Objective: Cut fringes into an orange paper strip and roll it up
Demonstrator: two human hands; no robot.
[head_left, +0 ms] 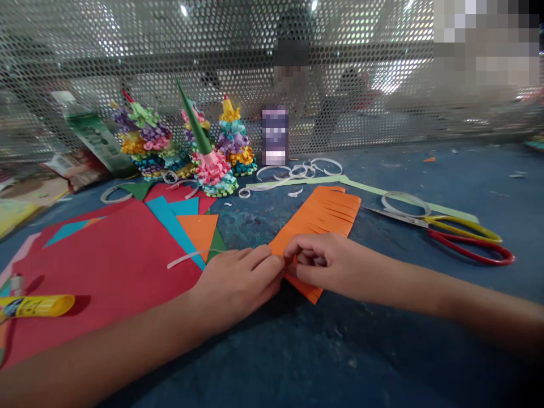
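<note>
An orange paper strip with a fringe of cuts along its far edge lies on the blue table. My left hand pinches its near left corner with the fingertips closed. My right hand rests on the near end of the same paper, with its fingers curled and pinched on it. The two hands touch at the fingertips.
Scissors with red and yellow handles lie to the right. A large red sheet, teal and orange triangles and a yellow glue stick lie to the left. Several paper cone trees stand at the back before a mesh wall, with curled white strips nearby.
</note>
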